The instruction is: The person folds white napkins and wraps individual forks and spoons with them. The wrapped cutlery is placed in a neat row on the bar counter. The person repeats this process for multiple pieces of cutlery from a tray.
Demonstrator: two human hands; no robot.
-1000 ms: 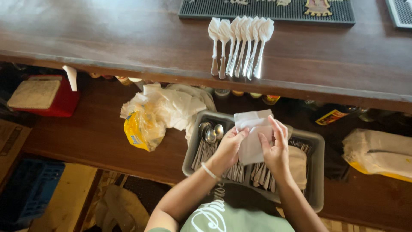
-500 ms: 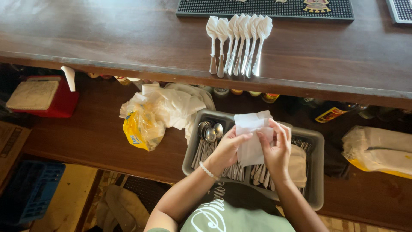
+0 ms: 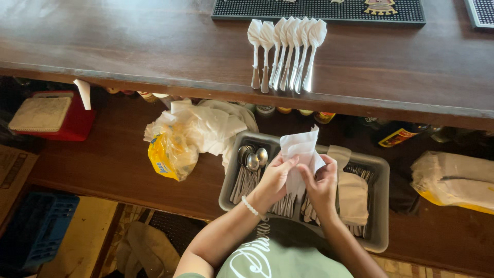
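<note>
Two hands on one white paper napkin (image 3: 301, 154): your left hand (image 3: 272, 180) and right hand (image 3: 321, 183) both have fingers closed on its lower part, pinching it from either side so the upper part stands up free. It looks like the napkin is folded around something at the grip; I can't tell what's inside.

You're holding it directly over the grey cutlery tray (image 3: 378, 206), which sits on the lower shelf (image 3: 103, 159) under the bench (image 3: 128, 46). Loose spoons (image 3: 249, 164) lie at the tray's left end, more cutlery under your hands, a stack of folded napkins (image 3: 352, 195) to the right.

Seven napkin-wrapped utensils (image 3: 283, 54) lie in a tight row near the bench's front edge, handles toward you, just in front of the black bar mat (image 3: 319, 10).

Left of the tray: crumpled white wrapping and a yellow plastic bag (image 3: 170, 154). Red box (image 3: 62, 116) at the shelf's far left.
</note>
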